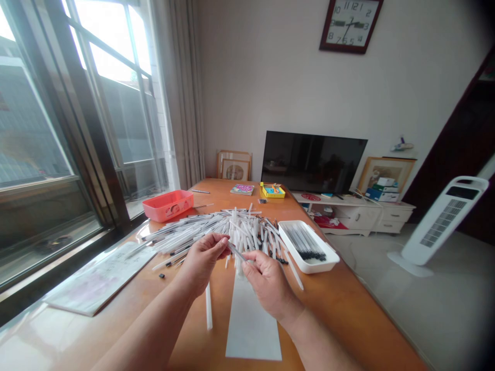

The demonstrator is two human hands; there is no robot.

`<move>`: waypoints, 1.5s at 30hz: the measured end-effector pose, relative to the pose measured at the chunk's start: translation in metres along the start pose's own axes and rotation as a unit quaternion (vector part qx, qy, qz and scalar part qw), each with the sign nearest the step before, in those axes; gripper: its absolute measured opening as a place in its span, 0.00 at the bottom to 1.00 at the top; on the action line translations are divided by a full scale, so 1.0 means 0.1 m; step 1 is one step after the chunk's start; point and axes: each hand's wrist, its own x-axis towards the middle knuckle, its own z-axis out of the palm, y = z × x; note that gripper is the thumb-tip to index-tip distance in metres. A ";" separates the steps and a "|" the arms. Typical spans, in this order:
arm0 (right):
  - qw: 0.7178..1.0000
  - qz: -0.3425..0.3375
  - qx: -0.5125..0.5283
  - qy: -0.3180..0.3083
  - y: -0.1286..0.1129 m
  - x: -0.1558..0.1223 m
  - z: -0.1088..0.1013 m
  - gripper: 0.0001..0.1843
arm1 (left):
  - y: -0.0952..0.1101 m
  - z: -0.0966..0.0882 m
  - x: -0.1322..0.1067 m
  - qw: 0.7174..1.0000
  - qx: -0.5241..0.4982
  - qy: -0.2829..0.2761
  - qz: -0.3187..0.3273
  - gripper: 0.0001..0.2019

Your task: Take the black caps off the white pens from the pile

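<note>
Between my two hands is a slim pen (236,252), pinched near its ends. My left hand (207,255) closes on the far-left end, and my right hand (266,281) grips the other end. Behind them spreads a large pile of white translucent pen barrels (247,229), with dark refills and caps among them. A sheet of white paper (253,330) lies beneath my right hand. To the right, a white tray (309,267) holds a row of clear pens with black ends (303,242). One loose barrel (209,309) rests on the table below my left hand.
A red plastic basket (170,206) stands at the back left of the wooden table (328,319). A booklet (100,278) lies at the left, near a small black cap (161,276). Farther back are a yellow box (273,193) and a colourful book (242,189).
</note>
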 end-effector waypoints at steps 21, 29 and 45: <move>0.999 0.038 0.012 0.015 -0.09 0.03 -0.08 0.16 | 0.02 0.04 0.00 0.998 -0.060 0.012 -0.016 0.13; 0.996 0.078 -0.008 0.042 -0.09 0.06 -0.30 0.19 | 0.01 -0.09 0.09 0.993 -0.089 0.076 -0.006 0.13; 0.943 0.002 -0.114 0.313 0.00 0.20 -0.87 0.21 | 0.01 -0.16 0.13 0.994 -0.020 0.105 -0.022 0.27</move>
